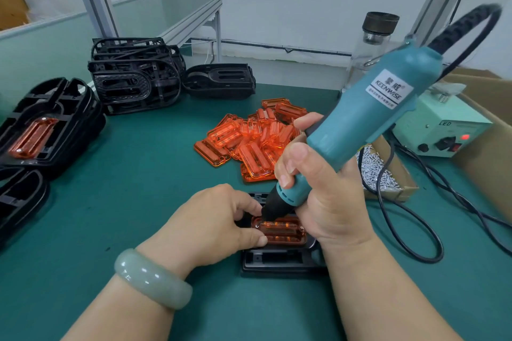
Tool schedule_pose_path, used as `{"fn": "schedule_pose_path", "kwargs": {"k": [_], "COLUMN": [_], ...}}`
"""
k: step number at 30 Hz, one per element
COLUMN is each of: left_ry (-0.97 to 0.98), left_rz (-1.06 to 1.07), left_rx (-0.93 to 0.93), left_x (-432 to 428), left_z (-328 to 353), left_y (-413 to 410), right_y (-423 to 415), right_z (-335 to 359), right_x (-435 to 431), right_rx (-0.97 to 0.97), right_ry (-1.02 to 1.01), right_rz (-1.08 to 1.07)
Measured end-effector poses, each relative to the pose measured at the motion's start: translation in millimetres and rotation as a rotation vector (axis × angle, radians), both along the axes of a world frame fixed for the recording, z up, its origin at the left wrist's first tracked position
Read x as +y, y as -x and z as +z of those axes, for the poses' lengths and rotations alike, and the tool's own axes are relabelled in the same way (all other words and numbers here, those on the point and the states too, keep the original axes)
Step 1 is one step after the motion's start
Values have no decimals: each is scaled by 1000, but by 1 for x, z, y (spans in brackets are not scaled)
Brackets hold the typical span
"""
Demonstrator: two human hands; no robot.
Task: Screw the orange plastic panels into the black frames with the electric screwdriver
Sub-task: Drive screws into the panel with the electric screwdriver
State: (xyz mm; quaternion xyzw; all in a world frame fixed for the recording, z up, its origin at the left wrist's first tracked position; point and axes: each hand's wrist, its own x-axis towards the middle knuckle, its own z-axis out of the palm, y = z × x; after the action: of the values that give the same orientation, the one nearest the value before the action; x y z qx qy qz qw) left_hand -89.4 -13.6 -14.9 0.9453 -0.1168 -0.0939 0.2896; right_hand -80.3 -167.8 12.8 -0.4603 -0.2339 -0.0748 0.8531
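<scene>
A black frame (279,260) lies on the green mat in front of me with an orange panel (282,231) seated in it. My left hand (210,227) holds the panel's left end, thumb against its near edge and fingers curled at the far edge. My right hand (318,196) grips the teal electric screwdriver (368,116), tilted, with its black nose down at the panel's far-left corner. The bit tip is hidden behind the nose and my fingers.
A heap of loose orange panels (249,144) lies mid-table. Stacked empty black frames (133,77) stand at the back, frames with fitted panels (41,130) at left. A box of screws (379,171), the power supply (443,130), its black cable (410,219) and a bottle (371,44) sit at right.
</scene>
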Motion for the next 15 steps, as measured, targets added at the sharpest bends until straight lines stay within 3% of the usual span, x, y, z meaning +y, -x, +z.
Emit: {"fn": "schedule_pose_path", "kwargs": {"k": [15], "left_ry": [23], "left_rz": [-8], "left_rx": [21], "left_x": [-1], "left_z": [0], "left_y": [0], "right_y": [8], "right_z": [4], "right_x": [-3], "right_rx": [-23], "right_ry": [29], "right_rz": [-35]}}
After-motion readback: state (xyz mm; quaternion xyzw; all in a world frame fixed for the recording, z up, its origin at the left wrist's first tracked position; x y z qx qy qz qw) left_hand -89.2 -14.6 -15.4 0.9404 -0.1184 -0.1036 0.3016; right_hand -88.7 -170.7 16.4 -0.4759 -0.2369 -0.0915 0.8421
